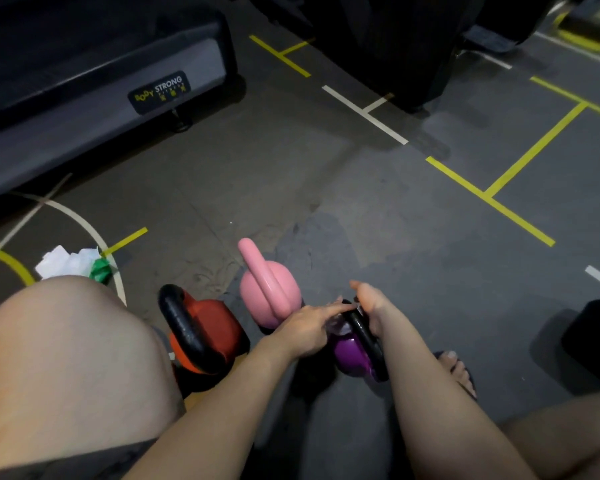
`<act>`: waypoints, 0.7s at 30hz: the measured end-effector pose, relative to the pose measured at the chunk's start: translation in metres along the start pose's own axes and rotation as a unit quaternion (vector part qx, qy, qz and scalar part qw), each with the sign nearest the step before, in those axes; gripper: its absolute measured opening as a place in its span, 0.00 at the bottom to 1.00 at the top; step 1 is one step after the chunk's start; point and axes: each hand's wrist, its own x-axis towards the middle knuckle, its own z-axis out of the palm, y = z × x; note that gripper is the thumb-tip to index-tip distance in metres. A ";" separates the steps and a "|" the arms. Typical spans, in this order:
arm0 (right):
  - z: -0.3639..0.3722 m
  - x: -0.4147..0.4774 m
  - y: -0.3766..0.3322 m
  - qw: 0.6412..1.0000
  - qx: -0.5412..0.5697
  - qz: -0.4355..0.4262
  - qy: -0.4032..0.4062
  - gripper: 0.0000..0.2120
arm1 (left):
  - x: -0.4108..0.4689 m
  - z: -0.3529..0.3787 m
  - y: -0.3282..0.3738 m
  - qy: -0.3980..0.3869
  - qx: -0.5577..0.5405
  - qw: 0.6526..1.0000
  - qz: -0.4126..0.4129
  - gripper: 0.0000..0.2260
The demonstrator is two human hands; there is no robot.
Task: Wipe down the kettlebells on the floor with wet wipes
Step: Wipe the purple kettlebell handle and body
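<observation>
Head view: right hand (369,306) curled round smooth black handle (365,339) of glossy purple kettlebell (350,353), left hand (305,329) gripping crumpled wipe (338,329).

pink kettlebell (269,292): smooth glossy coating, handle too. purple kettlebell (352,351): glossy body, matt black handle. orange kettlebell (215,336): duller body, black semi-matt handle. floor (326,181): matt, scuffed. far-left wipes (68,263): crumpled white sheet.
</observation>
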 end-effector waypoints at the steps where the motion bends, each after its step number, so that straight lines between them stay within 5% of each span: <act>1: 0.000 0.003 0.003 1.000 0.002 -0.012 0.010 0.17 | -0.001 0.000 0.001 0.000 0.006 1.000 0.000 0.35; 6: -0.017 -0.007 0.020 0.987 -0.119 -0.086 0.070 0.28 | -0.002 0.005 0.003 0.007 0.038 0.999 0.027 0.33; 11: -0.057 -0.024 0.037 0.960 -0.215 -0.153 0.091 0.17 | 0.001 0.016 0.007 0.030 0.082 0.996 0.033 0.27; 16: -0.088 -0.031 0.073 0.963 -0.188 -0.184 0.059 0.07 | 0.002 0.030 0.034 0.110 0.198 0.971 0.078 0.27; 21: -0.106 -0.028 0.096 0.966 -0.116 -0.187 0.137 0.06 | 0.002 0.061 0.036 0.024 0.292 0.930 0.223 0.27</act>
